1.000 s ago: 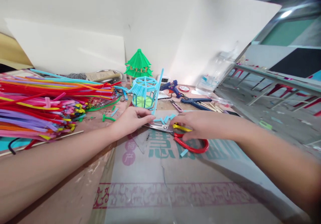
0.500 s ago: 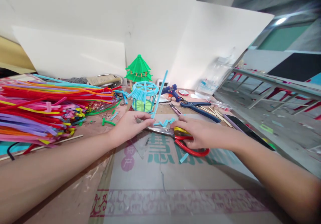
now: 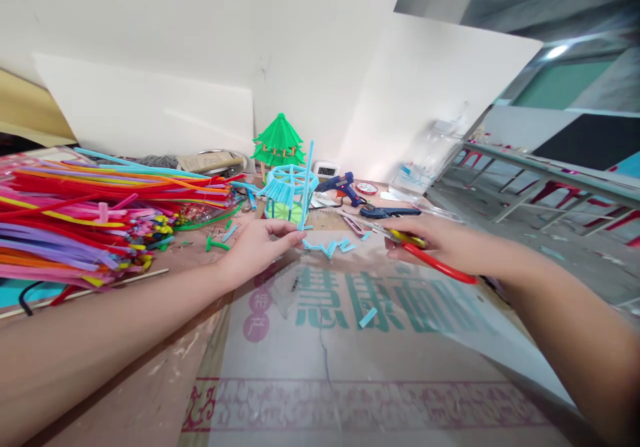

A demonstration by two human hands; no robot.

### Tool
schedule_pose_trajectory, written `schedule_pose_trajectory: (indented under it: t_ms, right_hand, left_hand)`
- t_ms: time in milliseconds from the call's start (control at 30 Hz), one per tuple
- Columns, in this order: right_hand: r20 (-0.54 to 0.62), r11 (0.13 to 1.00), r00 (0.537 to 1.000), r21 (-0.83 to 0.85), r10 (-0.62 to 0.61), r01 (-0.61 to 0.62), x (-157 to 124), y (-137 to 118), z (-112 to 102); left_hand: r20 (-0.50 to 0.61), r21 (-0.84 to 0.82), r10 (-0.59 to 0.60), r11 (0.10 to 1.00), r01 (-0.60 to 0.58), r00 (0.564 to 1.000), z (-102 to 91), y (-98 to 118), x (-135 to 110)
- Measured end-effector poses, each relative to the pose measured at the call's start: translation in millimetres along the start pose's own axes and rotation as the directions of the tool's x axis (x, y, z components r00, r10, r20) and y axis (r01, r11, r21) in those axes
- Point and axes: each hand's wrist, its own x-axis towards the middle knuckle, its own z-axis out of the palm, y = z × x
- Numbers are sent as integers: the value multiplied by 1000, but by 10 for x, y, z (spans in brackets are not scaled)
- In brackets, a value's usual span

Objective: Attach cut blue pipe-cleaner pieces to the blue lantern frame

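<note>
Between thumb and fingers, my left hand (image 3: 267, 247) pinches the lower end of a light blue pipe cleaner (image 3: 309, 183), which stands nearly upright. My right hand (image 3: 435, 243) is closed on scissors (image 3: 443, 267) with red and yellow handles, their blades pointing left. Short cut blue pieces (image 3: 331, 248) lie on the printed sheet between my hands, and another blue piece (image 3: 368, 317) lies nearer to me. Just behind my left hand stands a small blue pavilion frame (image 3: 287, 190) with a light green base. Behind that is a green tiered roof model (image 3: 280, 141).
Bundles of coloured pipe cleaners (image 3: 110, 207) fill the left side. Toward the back right are a blue glue gun (image 3: 345, 187), a small digital clock (image 3: 326, 170), blue-handled pliers (image 3: 390, 211), a pink cutter knife (image 3: 353, 225) and a clear bottle (image 3: 420, 167).
My right hand has moved right with the scissors, away from the pipe cleaner. The pipe cleaner now stands more upright in my left hand. Another small blue piece lies by the cutter knife.
</note>
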Motion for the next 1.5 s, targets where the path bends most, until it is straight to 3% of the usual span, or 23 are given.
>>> schedule_pose_trajectory:
  t_ms: [167, 333, 467, 667, 1033, 1500]
  right_hand:
    - [101, 999, 994, 25, 43, -45, 25, 84, 114]
    - [115, 990, 993, 139, -21, 5, 94, -48, 211]
    - [147, 994, 988, 102, -41, 26, 127, -190, 267]
    - [122, 996, 991, 77, -57, 48, 172, -262, 329]
    - [167, 980, 984, 196, -58, 24, 201, -302, 297]
    - [166, 982, 984, 185, -64, 33, 205, -247, 366]
  left_hand:
    - [49, -32, 2, 999, -1, 999, 12, -39, 5]
    - [97, -13, -31, 999, 32, 995, 32, -16, -8]
    - [119, 20, -41, 999, 39, 992, 42, -8, -14]
    - [131, -1, 10, 1000, -10, 991, 41, -18, -6]
    - [117, 10, 60, 998, -62, 991, 50, -30, 0]
    - [134, 5, -17, 1000, 17, 991, 42, 30, -7]
